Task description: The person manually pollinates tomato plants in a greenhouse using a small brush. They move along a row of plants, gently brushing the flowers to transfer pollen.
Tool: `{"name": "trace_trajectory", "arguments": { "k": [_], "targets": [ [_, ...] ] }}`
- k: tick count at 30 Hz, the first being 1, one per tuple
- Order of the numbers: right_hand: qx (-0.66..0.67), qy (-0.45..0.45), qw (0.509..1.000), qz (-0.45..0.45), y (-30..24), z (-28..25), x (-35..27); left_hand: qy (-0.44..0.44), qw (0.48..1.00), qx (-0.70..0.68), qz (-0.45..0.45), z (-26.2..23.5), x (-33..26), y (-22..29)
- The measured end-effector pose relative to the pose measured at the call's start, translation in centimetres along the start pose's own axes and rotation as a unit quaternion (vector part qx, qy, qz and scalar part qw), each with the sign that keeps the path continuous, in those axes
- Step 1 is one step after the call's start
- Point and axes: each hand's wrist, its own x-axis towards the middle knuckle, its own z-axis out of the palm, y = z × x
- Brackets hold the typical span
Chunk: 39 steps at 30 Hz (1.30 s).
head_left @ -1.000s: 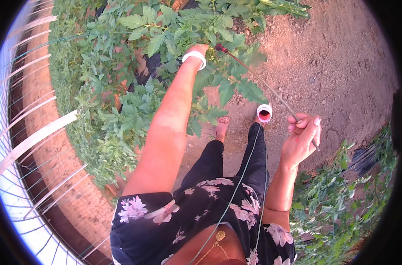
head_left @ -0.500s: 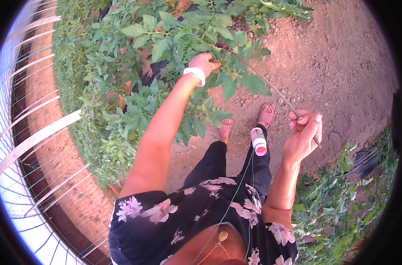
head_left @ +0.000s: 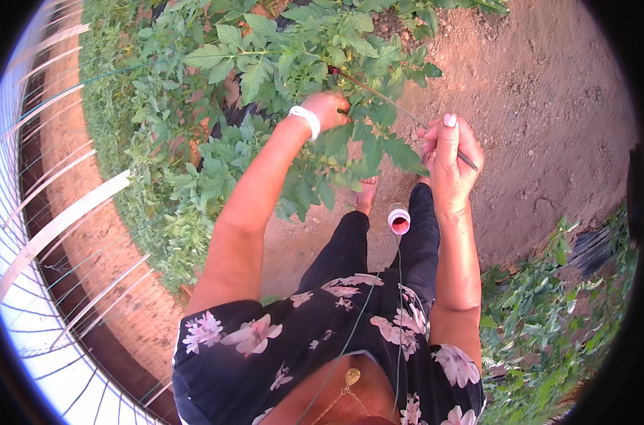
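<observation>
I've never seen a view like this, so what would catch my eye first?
Both hands meet at the top: the left hand reaches into a leafy green plant, and the right hand pinches a thin stick slanting out of it. Below, a small pink spool hangs on a cord over bare brown soil.

Warm daylight, soft shadows; overexposed glare lower left (fisheye bending at rim), centre sharp.
</observation>
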Motion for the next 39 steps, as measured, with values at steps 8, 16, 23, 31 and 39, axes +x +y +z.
{"name": "trace_trajectory", "arguments": {
  "k": [8,16,23,31,39],
  "targets": [
    [-0.066,-0.039,0.996,-0.036,0.8,1.6,0.6,-0.008,1.0,-0.002,-0.008,0.4,0.5,-1.0],
    [0.017,0.045,0.999,-0.022,-0.1,0.2,-0.2,0.063,0.998,0.015,0.024,0.5,-1.0,0.5],
    [0.041,0.135,0.989,-0.032,-3.5,-5.5,-2.7,0.152,0.971,0.071,0.169,-1.9,-6.8,8.0],
    [0.055,0.199,0.978,-0.009,-5.6,-11.6,-4.2,0.403,0.721,-0.549,-0.128,-5.5,-5.9,5.8],
    [0.053,0.218,0.975,-0.007,-6.9,-12.1,-4.5,0.448,0.677,-0.499,-0.303,-5.8,2.8,0.3]
  ]
}}
